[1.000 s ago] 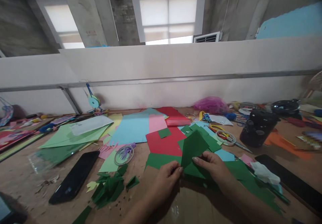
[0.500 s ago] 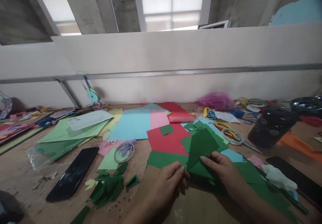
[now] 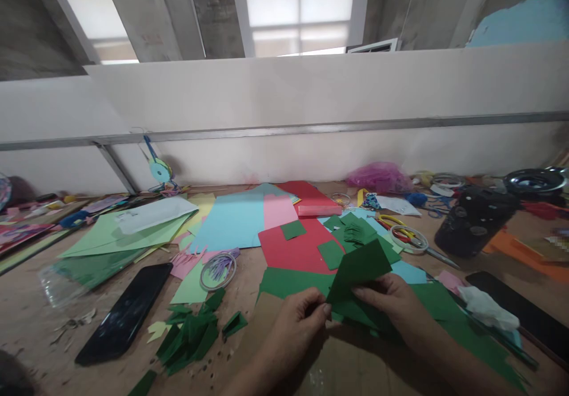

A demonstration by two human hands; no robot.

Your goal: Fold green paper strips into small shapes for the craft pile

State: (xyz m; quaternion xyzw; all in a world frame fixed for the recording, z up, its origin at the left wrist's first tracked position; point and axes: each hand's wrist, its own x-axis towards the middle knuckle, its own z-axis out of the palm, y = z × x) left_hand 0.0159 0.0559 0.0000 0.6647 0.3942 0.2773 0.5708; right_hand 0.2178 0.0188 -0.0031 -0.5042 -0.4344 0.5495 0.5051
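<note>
— Two hands on one thing?
— Yes: the left hand (image 3: 297,319) and right hand (image 3: 391,301) both pinch a folded dark green paper sheet (image 3: 358,268), raised just above the wooden table (image 3: 44,319).
— What's nearby?
— Red paper sheet (image 3: 293,251) behind; scissors (image 3: 402,233), probably yellow-handled, to the right
</note>
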